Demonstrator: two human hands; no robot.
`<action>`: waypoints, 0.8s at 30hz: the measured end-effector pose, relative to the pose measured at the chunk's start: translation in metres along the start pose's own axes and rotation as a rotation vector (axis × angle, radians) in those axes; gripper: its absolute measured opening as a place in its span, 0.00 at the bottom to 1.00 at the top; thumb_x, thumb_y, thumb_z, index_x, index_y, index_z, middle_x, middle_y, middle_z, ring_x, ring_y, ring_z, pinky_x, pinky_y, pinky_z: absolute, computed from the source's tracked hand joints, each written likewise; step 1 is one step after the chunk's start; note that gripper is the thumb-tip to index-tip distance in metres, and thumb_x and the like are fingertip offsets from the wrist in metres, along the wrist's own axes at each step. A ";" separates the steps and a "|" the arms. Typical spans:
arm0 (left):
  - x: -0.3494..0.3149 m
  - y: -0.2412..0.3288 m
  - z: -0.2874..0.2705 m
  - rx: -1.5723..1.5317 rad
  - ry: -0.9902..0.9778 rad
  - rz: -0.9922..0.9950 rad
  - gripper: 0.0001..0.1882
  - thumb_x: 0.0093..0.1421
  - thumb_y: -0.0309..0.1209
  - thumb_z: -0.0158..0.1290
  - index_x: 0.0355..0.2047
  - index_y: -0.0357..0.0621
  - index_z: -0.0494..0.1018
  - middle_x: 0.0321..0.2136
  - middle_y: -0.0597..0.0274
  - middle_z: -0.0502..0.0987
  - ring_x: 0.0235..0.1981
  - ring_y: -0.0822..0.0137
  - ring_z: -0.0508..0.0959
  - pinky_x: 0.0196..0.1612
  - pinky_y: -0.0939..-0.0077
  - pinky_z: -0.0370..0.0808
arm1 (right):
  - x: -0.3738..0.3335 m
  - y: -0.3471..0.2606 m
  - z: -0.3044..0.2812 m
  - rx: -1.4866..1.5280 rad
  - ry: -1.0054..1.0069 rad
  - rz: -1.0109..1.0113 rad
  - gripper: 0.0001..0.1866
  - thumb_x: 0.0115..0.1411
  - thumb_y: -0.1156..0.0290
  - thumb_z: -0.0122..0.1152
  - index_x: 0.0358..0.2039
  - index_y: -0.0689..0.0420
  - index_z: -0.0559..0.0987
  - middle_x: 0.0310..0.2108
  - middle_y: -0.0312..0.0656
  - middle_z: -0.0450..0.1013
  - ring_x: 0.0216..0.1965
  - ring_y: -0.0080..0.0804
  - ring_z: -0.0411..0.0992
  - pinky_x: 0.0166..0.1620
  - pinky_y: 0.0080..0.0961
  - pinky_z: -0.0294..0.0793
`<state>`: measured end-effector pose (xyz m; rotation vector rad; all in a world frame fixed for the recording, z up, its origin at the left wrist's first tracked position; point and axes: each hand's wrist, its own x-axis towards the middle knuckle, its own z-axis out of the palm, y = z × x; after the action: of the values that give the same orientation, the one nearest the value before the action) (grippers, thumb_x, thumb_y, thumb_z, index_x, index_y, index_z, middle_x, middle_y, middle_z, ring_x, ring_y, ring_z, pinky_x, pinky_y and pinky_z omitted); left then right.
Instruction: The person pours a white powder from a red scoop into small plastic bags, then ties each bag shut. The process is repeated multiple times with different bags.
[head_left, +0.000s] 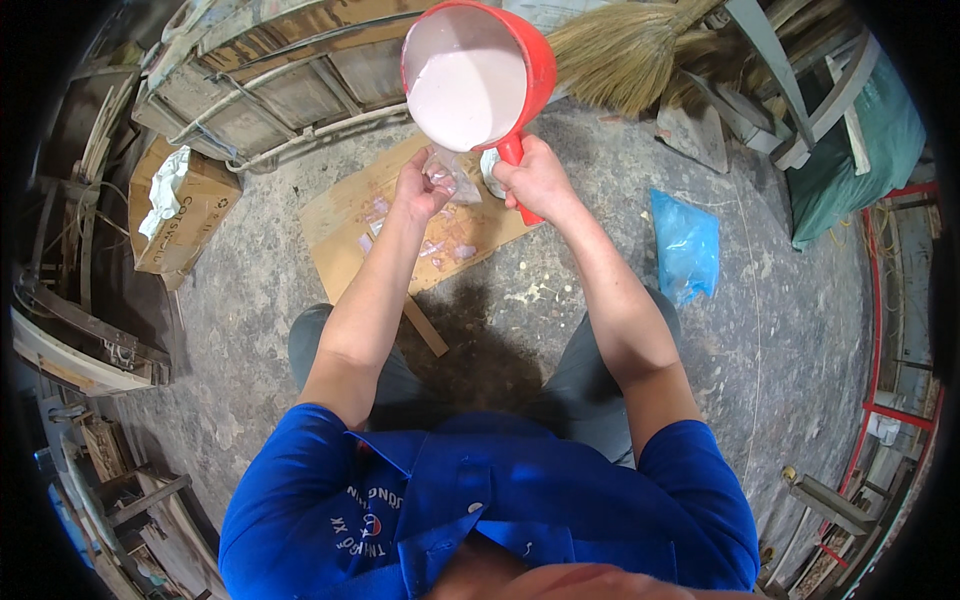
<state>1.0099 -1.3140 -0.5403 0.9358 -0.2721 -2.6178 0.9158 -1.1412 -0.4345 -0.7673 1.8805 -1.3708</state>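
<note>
My right hand (540,180) is wrapped round the handle of a red plastic dipper (541,60), raised in front of me and tilted. Inside the dipper, a pale pinkish-white liquid (470,95) reaches close to the lower edge of the rim. Just below the dipper, my left hand (425,185) pinches a clear plastic bag (462,187). What the bag contains is hard to make out. A white object (491,172) shows partly behind my right hand.
Under my hands lies a stained cardboard sheet (335,235) with pinkish scraps, and a wooden stick (427,327) by its near edge. A blue plastic bag (685,248) rests at right. A cardboard box (205,215) stands left; a straw broom (620,55) is at the back.
</note>
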 end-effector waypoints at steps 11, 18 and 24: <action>-0.005 -0.003 0.008 0.002 0.055 0.030 0.10 0.63 0.37 0.42 0.37 0.47 0.66 0.13 0.71 0.53 0.16 0.73 0.53 0.20 0.80 0.54 | 0.000 0.000 0.000 0.053 0.008 0.002 0.16 0.47 0.75 0.53 0.38 0.65 0.67 0.19 0.40 0.70 0.13 0.24 0.69 0.17 0.22 0.68; -0.009 -0.008 0.020 0.008 0.107 0.049 0.09 0.63 0.37 0.42 0.34 0.47 0.66 0.13 0.71 0.52 0.15 0.74 0.52 0.20 0.79 0.54 | 0.004 0.008 -0.003 0.161 0.005 0.000 0.14 0.48 0.77 0.53 0.37 0.65 0.67 0.18 0.38 0.69 0.12 0.23 0.67 0.16 0.21 0.67; -0.012 0.000 0.017 -0.035 0.022 0.048 0.09 0.63 0.37 0.41 0.34 0.47 0.66 0.13 0.71 0.50 0.15 0.74 0.51 0.20 0.80 0.53 | 0.005 0.006 0.001 0.216 -0.013 0.035 0.09 0.48 0.78 0.52 0.32 0.63 0.67 0.16 0.37 0.68 0.12 0.23 0.66 0.15 0.21 0.67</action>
<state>1.0075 -1.3080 -0.5200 0.9340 -0.2395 -2.5592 0.9133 -1.1437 -0.4413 -0.6306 1.6940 -1.5131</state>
